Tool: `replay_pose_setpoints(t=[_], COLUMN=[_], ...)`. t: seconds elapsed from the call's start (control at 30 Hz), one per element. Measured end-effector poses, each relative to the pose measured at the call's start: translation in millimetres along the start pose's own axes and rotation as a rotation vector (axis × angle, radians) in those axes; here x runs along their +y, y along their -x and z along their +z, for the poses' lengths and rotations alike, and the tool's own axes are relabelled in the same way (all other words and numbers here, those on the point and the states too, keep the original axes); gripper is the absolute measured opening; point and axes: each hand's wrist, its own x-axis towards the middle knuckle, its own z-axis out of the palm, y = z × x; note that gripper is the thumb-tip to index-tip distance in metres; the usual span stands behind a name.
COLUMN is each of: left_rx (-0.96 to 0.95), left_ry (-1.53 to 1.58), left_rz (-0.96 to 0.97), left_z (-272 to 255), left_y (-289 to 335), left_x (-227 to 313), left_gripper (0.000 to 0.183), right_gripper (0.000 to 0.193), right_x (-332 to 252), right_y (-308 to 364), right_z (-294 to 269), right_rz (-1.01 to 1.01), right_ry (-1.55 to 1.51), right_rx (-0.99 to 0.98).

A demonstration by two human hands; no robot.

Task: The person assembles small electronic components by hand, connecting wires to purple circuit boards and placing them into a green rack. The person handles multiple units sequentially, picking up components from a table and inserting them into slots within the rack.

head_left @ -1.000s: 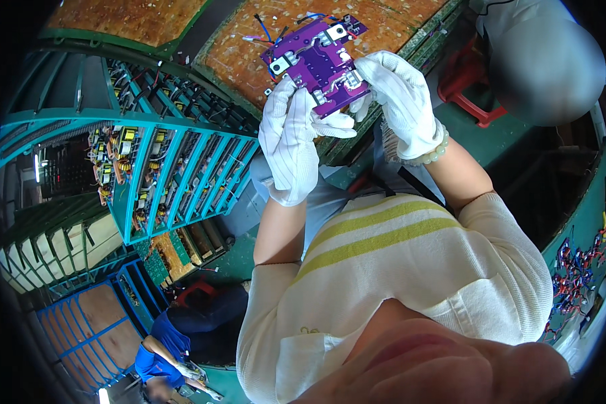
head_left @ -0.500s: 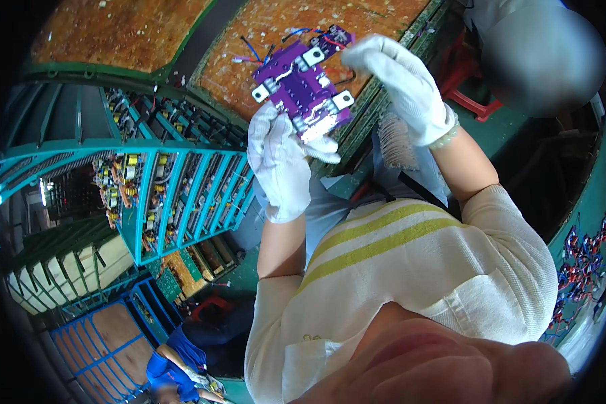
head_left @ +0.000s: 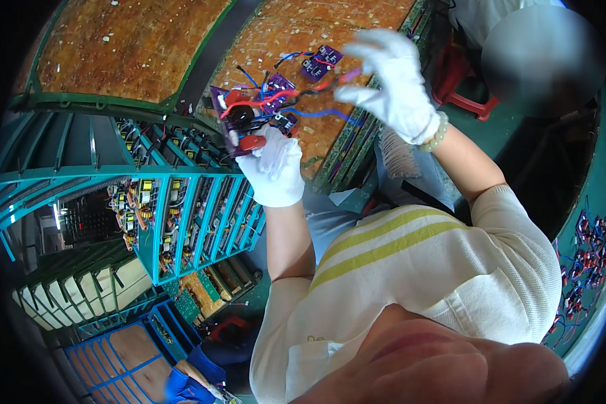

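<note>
My left hand, in a white glove, grips a purple circuit board by its near end. The board is tilted on edge, its component side turned to the right. Red parts, a round black part and wires stand out from it. A red wire and a blue wire stretch from the board toward my right hand, also gloved. That hand is raised over the bench's right edge, thumb and fingers apart. The wire ends by its fingers are blurred. A small purple board with wires lies beyond on the bench.
The worn wooden bench has a green metal edge. To its left stands a teal rack holding several assemblies. A red stool is at the right. Bundled wired parts lie far right. A person in blue is at the lower left.
My left hand has moved left and turned the board over onto its edge, showing its components and wires. My right hand's fingers have spread apart. The view has shifted slightly.
</note>
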Motion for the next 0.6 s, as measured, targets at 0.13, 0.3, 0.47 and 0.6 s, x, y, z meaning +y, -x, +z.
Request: replay_pose_setpoints(t=[0.13,0.3,0.47,0.6], left_rx=[-0.012,-0.107,-0.181,0.066], left_ry=[-0.206,-0.376,-0.376,0.225], left_rz=[0.105,-0.070,-0.184,-0.150], left_z=[-17.1,-43.4,-79.0,-78.2], left_y=[-6.3,-5.3,7.0,27.6], left_x=[7.7,-7.6,-17.4,-31.7], left_gripper=[0.048,0.053,0.047,0.039], right_gripper=[0.030,0.046,0.035,0.084], right_x=[-29.5,-53.7,-43.4,-37.0], right_y=[14.4,19.6,-1.6,-4.0], right_z=[-43.9,26.1,56.5,49.5], right_rz=[-0.135,0.797,1.215,0.478], right_ry=[-0.228,-1.494,-1.990,-1.621], right_rx=[-0.053,-0.598,0.099,0.212])
